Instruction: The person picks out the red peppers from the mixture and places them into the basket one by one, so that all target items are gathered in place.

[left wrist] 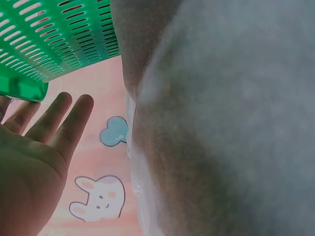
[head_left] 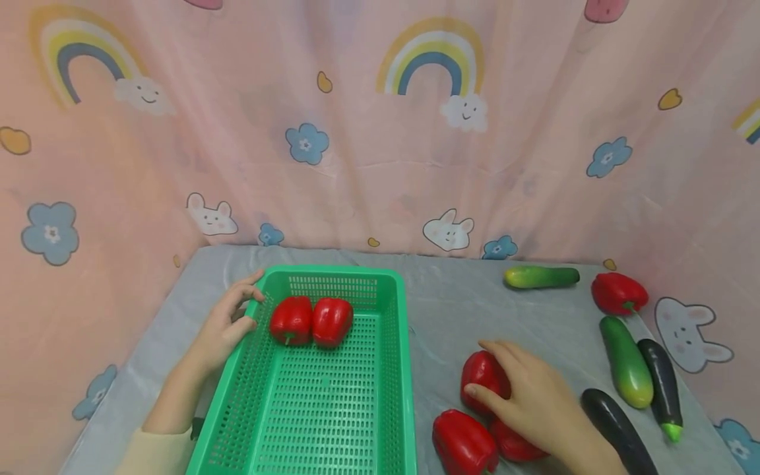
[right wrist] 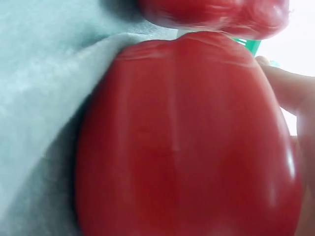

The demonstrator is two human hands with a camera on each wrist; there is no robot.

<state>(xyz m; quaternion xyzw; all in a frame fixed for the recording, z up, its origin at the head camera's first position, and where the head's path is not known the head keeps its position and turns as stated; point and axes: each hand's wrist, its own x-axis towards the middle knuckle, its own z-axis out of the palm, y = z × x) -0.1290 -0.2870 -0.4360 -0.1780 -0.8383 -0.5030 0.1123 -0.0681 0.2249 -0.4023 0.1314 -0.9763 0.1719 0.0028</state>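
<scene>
My left hand (head_left: 228, 323) rests at the left rim of a green plastic basket (head_left: 407, 369), its fingertips and thumb touching the edge. The left wrist view shows its fingers (left wrist: 74, 123) fairly straight beside the perforated wall. Two red bell peppers (head_left: 291, 321) lie side by side at the basket's far end. To the right of the basket, my right hand (head_left: 537, 399) holds another red bell pepper (head_left: 482, 375) between thumb and fingers. Under that palm sits one more pepper (right wrist: 182, 142), partly hidden in the head view. A further bell pepper (head_left: 463, 442) lies just left of it.
On the grey cloth (head_left: 451, 297) at the right are a zucchini (head_left: 541, 278) at the back, a red bell pepper (head_left: 619, 293), another zucchini (head_left: 626, 363) and two eggplants (head_left: 659, 379). A pink patterned curtain (head_left: 368, 191) rises behind and along both sides.
</scene>
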